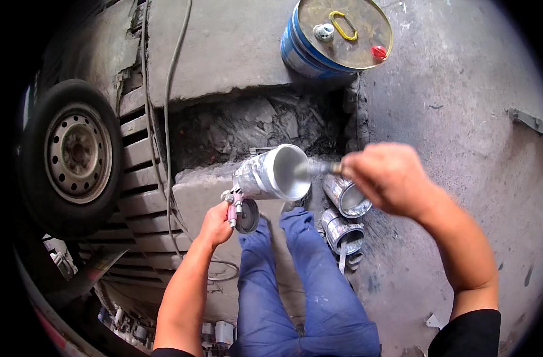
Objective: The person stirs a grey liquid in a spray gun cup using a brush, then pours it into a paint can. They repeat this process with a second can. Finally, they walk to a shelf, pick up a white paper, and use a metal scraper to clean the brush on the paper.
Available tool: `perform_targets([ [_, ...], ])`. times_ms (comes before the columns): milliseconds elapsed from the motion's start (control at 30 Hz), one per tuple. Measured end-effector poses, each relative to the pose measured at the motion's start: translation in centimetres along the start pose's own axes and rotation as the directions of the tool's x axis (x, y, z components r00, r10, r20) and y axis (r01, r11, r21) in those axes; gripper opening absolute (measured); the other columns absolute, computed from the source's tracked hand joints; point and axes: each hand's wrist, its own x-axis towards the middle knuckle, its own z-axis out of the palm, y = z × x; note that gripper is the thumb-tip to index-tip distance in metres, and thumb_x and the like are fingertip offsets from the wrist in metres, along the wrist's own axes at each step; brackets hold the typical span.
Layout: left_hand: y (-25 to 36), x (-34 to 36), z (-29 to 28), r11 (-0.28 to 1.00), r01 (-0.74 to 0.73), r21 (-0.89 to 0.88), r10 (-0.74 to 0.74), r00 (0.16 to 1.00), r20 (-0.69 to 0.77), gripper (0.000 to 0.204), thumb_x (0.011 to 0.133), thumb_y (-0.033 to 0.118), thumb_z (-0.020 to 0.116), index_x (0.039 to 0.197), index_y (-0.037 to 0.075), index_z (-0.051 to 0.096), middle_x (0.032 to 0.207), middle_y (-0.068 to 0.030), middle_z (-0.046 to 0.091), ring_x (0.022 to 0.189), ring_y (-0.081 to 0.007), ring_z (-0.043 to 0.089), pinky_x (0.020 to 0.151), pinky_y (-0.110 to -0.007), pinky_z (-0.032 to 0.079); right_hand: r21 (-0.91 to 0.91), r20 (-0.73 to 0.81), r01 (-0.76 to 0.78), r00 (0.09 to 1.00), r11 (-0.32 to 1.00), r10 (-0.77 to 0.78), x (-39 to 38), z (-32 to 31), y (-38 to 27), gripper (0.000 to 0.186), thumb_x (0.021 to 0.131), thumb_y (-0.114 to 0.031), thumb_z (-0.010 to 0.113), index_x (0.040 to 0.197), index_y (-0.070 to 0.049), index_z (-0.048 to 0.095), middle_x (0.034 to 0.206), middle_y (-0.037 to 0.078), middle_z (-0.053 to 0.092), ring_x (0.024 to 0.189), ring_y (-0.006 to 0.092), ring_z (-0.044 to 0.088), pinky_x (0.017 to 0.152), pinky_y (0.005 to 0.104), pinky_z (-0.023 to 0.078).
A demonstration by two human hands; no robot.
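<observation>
Left hand point(214, 226) gripping pinkish spray gun point(233, 213), right hand point(385, 177) gripping blurred tool point(326, 168) — at whitish can's mouth point(291, 171)

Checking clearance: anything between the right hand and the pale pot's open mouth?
Only the blurred tool in the right hand, pointing at the mouth of the pale pot; can't tell whether its tip is inside. Nothing else visible in between.

Paint-smeared cup point(255, 177) (open) tilts, a blurred tool point(326, 168) at its mouth.
</observation>
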Motion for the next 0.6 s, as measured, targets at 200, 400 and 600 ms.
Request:
perform_targets([
  [200,0.3,-2.5,3.2,0.999,-0.007,-0.039,0.010,0.998,0.068,0.013,0.086,0.012,0.051,0.094,0.004,0.057,0.082,-0.0205,0.062,0.077,-0.0411,0.058,0.069,-0.044,0.046,0.163,-0.065,-0.045,0.996,0.986,0.057,-0.7,-1.7,-3.3,0.009,0.081,-0.016,0.065,0.083,-0.008,0.062,0.063,0.008,0.054,0.055,0.0262,0.057,0.049,0.0369,0.046],
  [400,0.8,-1.8,2.3,0.998,0.005,-0.067,-0.003,1.000,0.025,0.013,0.086,0.011,0.051,0.095,0.005,0.058,0.083,-0.0198,0.062,0.078,-0.0408,0.059,0.069,-0.044,0.046,0.177,0.130,-0.054,0.991,0.983,0.031,-2.2,0.7,-3.8,0.014,0.081,-0.019,0.064,0.074,-0.009,0.056,0.062,0.007,0.054,0.055,0.0249,0.057,0.049,0.0373,0.046],
  [600,0.6,-1.6,1.9,0.999,0.025,-0.033,-0.023,0.999,0.043,0.013,0.084,0.010,0.051,0.094,0.004,0.057,0.084,-0.0203,0.062,0.080,-0.0420,0.058,0.070,-0.045,0.046,-0.044,0.047,-0.010,0.999,0.999,0.012,0.3,1.0,-1.2,0.011,0.081,-0.020,0.063,0.078,-0.010,0.059,0.066,0.007,0.057,0.060,0.0255,0.060,0.052,0.0379,0.048],
])
